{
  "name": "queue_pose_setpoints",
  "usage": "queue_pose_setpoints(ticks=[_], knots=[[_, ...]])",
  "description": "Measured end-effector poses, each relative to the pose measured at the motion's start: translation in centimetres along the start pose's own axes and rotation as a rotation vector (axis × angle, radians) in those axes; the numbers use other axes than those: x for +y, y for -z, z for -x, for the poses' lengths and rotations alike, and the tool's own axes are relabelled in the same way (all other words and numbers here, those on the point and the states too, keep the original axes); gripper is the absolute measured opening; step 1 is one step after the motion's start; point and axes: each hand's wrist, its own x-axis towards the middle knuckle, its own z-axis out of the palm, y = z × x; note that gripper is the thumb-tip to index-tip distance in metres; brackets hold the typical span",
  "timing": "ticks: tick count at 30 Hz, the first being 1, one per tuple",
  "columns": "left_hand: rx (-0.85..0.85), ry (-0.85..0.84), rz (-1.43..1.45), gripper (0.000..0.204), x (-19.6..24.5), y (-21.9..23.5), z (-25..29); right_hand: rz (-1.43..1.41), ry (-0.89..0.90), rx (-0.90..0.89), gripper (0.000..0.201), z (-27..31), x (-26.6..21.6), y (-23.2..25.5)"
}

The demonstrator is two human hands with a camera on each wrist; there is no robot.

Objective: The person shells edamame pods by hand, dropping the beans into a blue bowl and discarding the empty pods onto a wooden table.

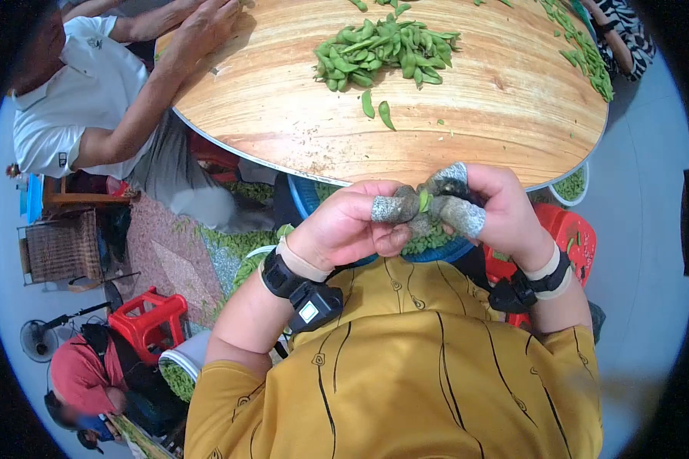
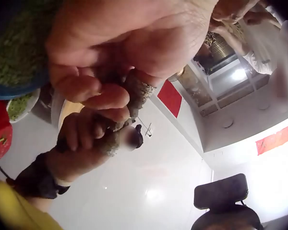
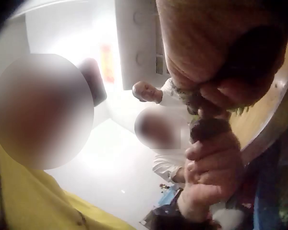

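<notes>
Just off the near edge of a round wooden table [image 1: 475, 122], both my hands meet over my lap. My left hand [image 1: 360, 226] and right hand [image 1: 490, 206] wear grey taped finger covers [image 1: 394, 209] and together pinch one small green pod [image 1: 425, 200] between thumbs and forefingers. In the left wrist view the left hand [image 2: 115, 52] is curled with the right hand [image 2: 81, 143] beyond it. The right wrist view shows the right hand [image 3: 216, 52] curled close against the left hand [image 3: 213, 163]; the pod is hidden there. A heap of green pods [image 1: 386, 50] lies on the table.
Two loose pods [image 1: 377, 109] lie nearer me. A blue basin of shelled beans [image 1: 436, 241] sits under my hands, a red stool [image 1: 566, 233] at right. A person in a white shirt [image 1: 92, 92] works at the table's left. More pods [image 1: 586, 53] line the right rim.
</notes>
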Motion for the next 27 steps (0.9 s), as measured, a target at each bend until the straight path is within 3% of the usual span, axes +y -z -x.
queue_pose_setpoints(ticks=[4, 6, 9, 11, 13, 15, 18, 20, 21, 22, 24, 27], knots=[[-0.07, 0.032, 0.104, 0.023, -0.1, 1.2, 0.1, -0.061, -0.023, -0.029, 0.02, -0.7, 0.1, 0.1], [-0.068, 0.049, 0.095, 0.022, -0.1, 1.4, 0.3, 0.242, 0.169, -0.057, 0.02, -0.9, 0.7, 0.2], [0.012, 0.067, 0.014, 0.024, 0.1, 0.4, 0.4, 0.47, 0.265, -0.052, 0.021, -1.2, -0.1, -0.1], [0.165, 0.099, -0.154, 0.025, 0.0, 0.0, 0.4, 0.559, 0.328, -0.021, 0.018, -1.3, -0.2, -0.6], [0.101, 0.081, -0.196, 0.021, 0.2, 0.1, 0.7, 0.801, 0.343, 0.026, 0.016, -1.3, -0.3, -0.9], [0.166, 0.132, -0.604, 0.017, 1.0, -0.6, 1.9, 0.907, 0.345, 0.045, 0.015, -1.4, -0.2, -1.1], [0.337, 0.189, -0.966, 0.021, 1.8, 0.0, 5.8, 0.973, 0.351, -0.101, 0.013, -1.8, -0.7, -0.9], [0.494, 0.101, -1.738, 0.025, 1.2, 3.4, 8.7, 0.932, 0.25, -0.082, 0.014, -2.4, -2.2, -0.8], [0.688, 0.209, -2.035, 0.026, 0.4, 3.5, 9.9, 0.928, 0.252, -0.083, 0.014, -3.2, -2.7, -0.8], [0.841, 0.393, -2.15, 0.026, -0.6, 4.4, 10.8, 0.996, 0.202, 0.0, 0.014, -4.5, -3.3, -0.6], [0.838, 0.425, -2.175, 0.026, -1.6, 5.7, 12.6, 1.063, 0.156, 0.086, 0.015, -7.3, -3.5, 0.1], [0.794, 0.466, -2.131, 0.026, -0.6, 3.2, 11.9, 1.049, 0.329, 0.246, 0.016, -11.0, -1.8, 1.0]])
